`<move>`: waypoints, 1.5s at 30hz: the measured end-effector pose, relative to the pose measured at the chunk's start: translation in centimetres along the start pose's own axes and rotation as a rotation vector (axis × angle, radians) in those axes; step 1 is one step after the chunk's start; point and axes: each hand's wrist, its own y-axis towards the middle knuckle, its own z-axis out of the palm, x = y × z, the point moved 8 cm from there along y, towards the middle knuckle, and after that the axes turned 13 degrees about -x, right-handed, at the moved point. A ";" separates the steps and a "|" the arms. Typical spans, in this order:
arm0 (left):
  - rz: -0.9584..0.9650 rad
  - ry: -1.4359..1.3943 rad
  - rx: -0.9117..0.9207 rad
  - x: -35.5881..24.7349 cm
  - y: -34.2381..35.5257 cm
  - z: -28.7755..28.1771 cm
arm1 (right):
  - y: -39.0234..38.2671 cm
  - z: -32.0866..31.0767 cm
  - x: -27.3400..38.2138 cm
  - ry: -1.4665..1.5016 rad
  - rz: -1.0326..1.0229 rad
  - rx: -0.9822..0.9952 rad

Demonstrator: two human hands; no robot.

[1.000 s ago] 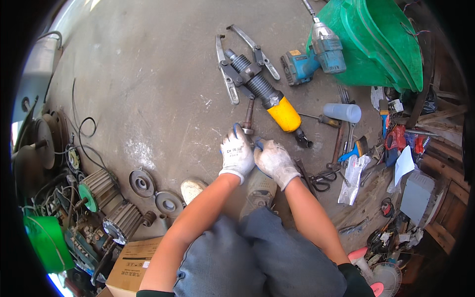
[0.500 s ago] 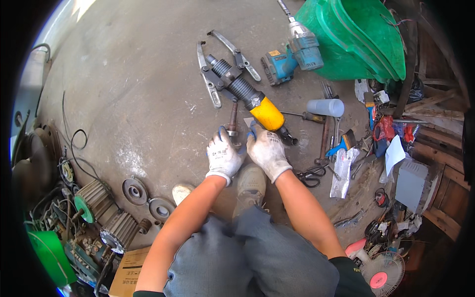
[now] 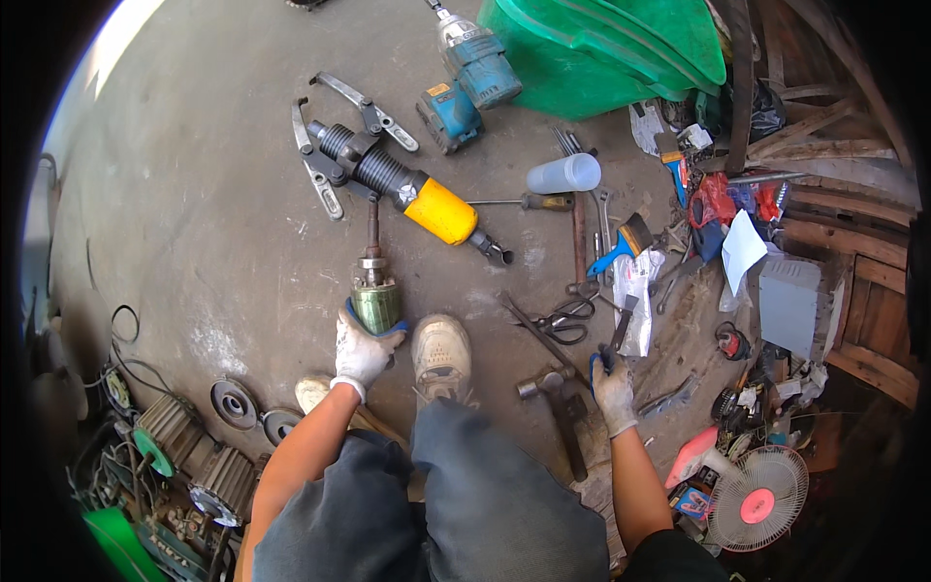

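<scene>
My left hand [image 3: 364, 354], in a white glove with blue edging, grips a greenish cylindrical motor rotor [image 3: 376, 308] standing by my shoe, its rusty shaft pointing away from me. Just beyond the shaft lies a yellow-and-black hydraulic puller [image 3: 441, 213] with metal jaws [image 3: 320, 165]. Out to the right, my gloved right hand [image 3: 613, 388] is closed around a dark flat-bladed tool like a chisel [image 3: 626, 320], its wide end pointing away from me. Beside that hand lie a hammer [image 3: 558, 388] and black-handled scissors [image 3: 567, 320].
A blue cordless impact wrench [image 3: 475, 82] and green bin [image 3: 611, 48] are at the far side. A screwdriver [image 3: 538, 202], a translucent cup [image 3: 565, 175] and a blue-handled brush [image 3: 621, 247] lie to the right. Finned motor housings [image 3: 170, 427] sit left; a fan [image 3: 756, 500] sits near right.
My right hand has left the rotor area, moved right and taken hold of the flat-bladed tool. My left hand stays at the rotor. The view has shifted rightward.
</scene>
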 end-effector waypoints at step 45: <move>0.081 -0.328 -0.313 5.2 12.5 -29.4 | -10.9 19.4 55.3 0.365 -0.676 0.574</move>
